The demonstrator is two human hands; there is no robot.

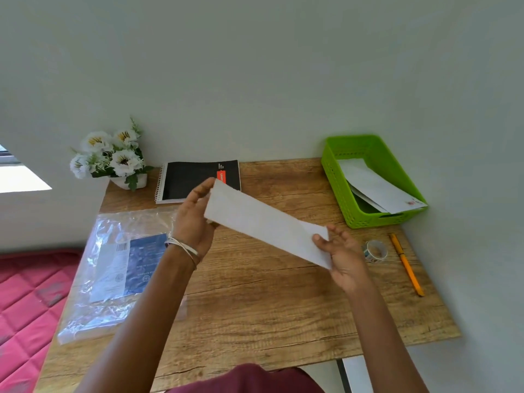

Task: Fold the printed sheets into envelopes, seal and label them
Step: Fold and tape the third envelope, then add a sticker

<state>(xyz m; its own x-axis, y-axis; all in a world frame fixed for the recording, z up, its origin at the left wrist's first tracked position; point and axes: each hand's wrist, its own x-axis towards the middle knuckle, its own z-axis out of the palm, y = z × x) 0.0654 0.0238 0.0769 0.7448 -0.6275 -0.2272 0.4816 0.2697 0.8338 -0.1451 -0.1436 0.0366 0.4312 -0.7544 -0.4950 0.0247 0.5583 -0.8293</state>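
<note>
Where the wooden desk (255, 302) meets a red quilted surface (25, 293), the listing starts: white artificial flowers (109, 154) in a pot at the back; clear plastic packet (113, 268) with a barcode and blue printed insert, text too small to read. Black spiral notebook (195, 180), orange label, wording illegible. Left hand (195, 219), bangles at the wrist, pinches one end of the folded white sheet (263, 222), held tilted above the desk; right hand (343, 256) pinches the other end, fingers loosely spread. Green basket (368, 219) holding white envelopes (377, 188). Tape roll (374, 250). Yellow pen (406, 263).
</note>
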